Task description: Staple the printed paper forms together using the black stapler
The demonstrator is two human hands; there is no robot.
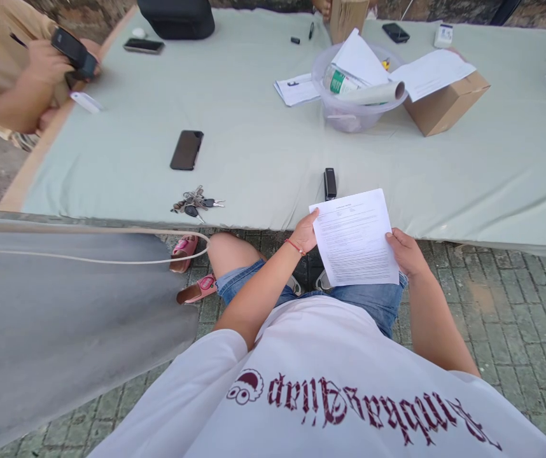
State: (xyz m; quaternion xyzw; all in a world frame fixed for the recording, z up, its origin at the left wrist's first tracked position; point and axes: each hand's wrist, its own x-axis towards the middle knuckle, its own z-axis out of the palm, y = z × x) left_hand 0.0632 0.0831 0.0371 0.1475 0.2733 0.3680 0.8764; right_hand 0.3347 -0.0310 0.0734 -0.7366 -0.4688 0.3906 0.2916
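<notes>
A printed sheet of paper (355, 245) is held over my lap at the table's front edge, its text facing up. My left hand (306, 230) pinches the sheet's left edge, with a red bracelet on that wrist. On the opposite edge, my right hand (405, 251) grips it with the thumb on top and the fingers underneath. Just beyond the sheet's top lies a small black device (330, 183). Further left on the table are a bunch of keys (195, 203) and a dark smartphone (187, 150).
A clear plastic basin (349, 121) holds papers, a bottle and a paper roll, beside a cardboard box (445, 108). A co-worker's hands (46, 63) hold a black device at the left. A black case (176, 18) stands behind. A pale cord (111, 259) crosses the lower left.
</notes>
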